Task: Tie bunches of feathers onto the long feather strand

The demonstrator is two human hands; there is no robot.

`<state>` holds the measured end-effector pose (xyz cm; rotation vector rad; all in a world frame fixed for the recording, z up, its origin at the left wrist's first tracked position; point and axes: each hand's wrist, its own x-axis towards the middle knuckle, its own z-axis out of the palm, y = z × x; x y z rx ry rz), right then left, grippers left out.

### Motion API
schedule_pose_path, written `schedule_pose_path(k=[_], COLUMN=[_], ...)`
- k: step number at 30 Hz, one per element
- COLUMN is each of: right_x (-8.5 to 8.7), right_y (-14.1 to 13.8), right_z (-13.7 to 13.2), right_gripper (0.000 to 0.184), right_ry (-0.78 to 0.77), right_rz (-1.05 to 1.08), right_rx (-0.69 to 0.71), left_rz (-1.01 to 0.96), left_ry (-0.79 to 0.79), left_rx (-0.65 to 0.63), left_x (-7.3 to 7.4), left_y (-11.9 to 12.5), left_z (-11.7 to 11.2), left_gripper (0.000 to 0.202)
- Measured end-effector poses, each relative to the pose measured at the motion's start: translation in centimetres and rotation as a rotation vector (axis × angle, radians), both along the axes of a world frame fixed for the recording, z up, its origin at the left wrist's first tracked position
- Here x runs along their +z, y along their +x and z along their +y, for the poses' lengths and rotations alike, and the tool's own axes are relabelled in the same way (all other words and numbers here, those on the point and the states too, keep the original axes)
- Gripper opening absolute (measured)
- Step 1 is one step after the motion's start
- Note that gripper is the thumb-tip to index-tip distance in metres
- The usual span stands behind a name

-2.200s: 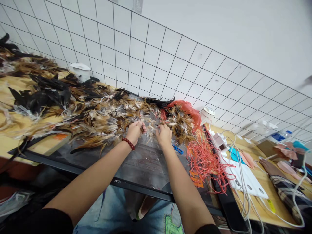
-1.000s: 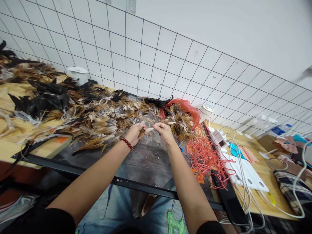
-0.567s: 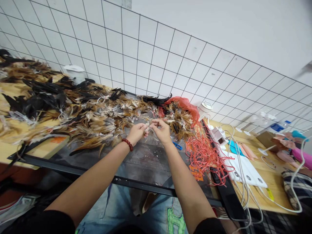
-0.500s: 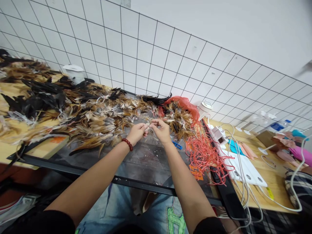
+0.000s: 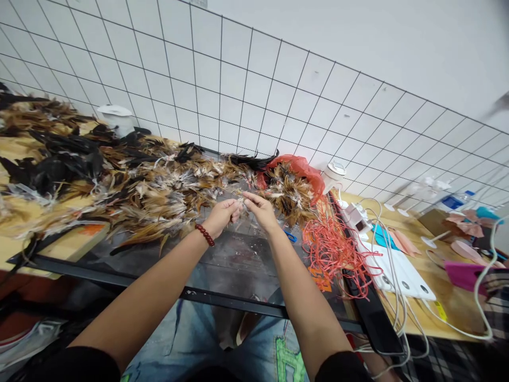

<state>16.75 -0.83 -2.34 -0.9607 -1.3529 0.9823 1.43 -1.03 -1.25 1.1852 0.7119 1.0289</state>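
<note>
Pinching a pale wisp [image 5: 240,201] with left hand [image 5: 223,215] and right hand [image 5: 261,210], we are seemingly working midway; feather bundles [image 5: 161,199] are lying unheld toward the tabletop's [image 5: 234,268] left edge.

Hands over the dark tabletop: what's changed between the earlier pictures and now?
The right hand has moved in, nearly meeting the left hand; whatever lies between them is too small to tell. A magenta item has appeared at far right. The feather pile and tangled red strands look unchanged.
</note>
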Motion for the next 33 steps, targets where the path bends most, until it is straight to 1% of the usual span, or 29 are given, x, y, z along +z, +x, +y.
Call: schedule_pose_path(k=[3, 7, 10, 13, 15, 18, 20, 22, 24, 26, 27, 29, 30, 33], right_x=[0.2, 0.5, 0.6, 0.6, 0.5, 0.5, 0.6, 0.8, 1.0, 1.2, 1.3, 1.5, 1.6, 2.0], right_y=[0.0, 0.0, 0.0, -0.1, -0.3, -0.7, -0.8, -0.7, -0.2, 0.7, 1.2, 2.1, 2.5, 3.3], right_z=[-0.3, -0.5, -0.5, -0.6, -0.7, -0.7, -0.6, -0.5, -0.4, -0.5, -0.6, -0.9, -1.1, -1.4], right_gripper=[0.037, 0.033, 0.03, 0.035, 0.037, 0.037, 0.032, 0.025, 0.017, 0.01, 0.008, 0.01, 0.012, 0.014], right_ry=[0.003, 0.017, 0.032, 0.011, -0.015, -0.014, 0.009, 0.034, 0.025, -0.052, -0.108, -0.218, -0.263, -0.323], right_rz=[-0.014, -0.027, -0.042, -0.074, -0.089, -0.117, -0.134, -0.152, -0.254, -0.483, -0.616, -0.841, -0.917, -1.039], right_rx=[0.056, 0.082, 0.034, -0.025, -0.057, -0.097, -0.105, -0.147, -0.224, -0.268, -0.256, -0.175, -0.123, -0.014], left_rz=[-0.026, -0.007, 0.01, 0.03, 0.035, 0.073, 0.087, 0.053, -0.007, -0.059, -0.076, -0.099, -0.11, -0.146], left_ry=[-0.016, -0.014, -0.029, -0.09, -0.11, -0.057, -0.019, -0.015, -0.03, -0.054, -0.065, -0.08, -0.083, -0.075], left_rx=[-0.05, -0.049, -0.082, -0.113, -0.107, -0.094, -0.041, 0.043, 0.118, 0.194, 0.231, 0.295, 0.319, 0.355], left_x=[0.2, 0.2, 0.2, 0.3, 0.3, 0.3, 0.2, 0.2, 0.2, 0.2, 0.2, 0.1, 0.1, 0.0], left_y=[0.0, 0.0, 0.0, 0.1, 0.2, 0.4, 0.4, 0.3, 0.1, -0.2, -0.4, -0.6, -0.7, -0.8], left_z=[-0.2, -0.4, -0.4, -0.5, -0.5, -0.6, -0.5, -0.3, 0.0, 0.4, 0.6, 0.9, 1.1, 1.2], left_gripper=[0.024, 0.025, 0.025, 0.028, 0.033, 0.037, 0.036, 0.033, 0.029, 0.026, 0.025, 0.024, 0.024, 0.023])
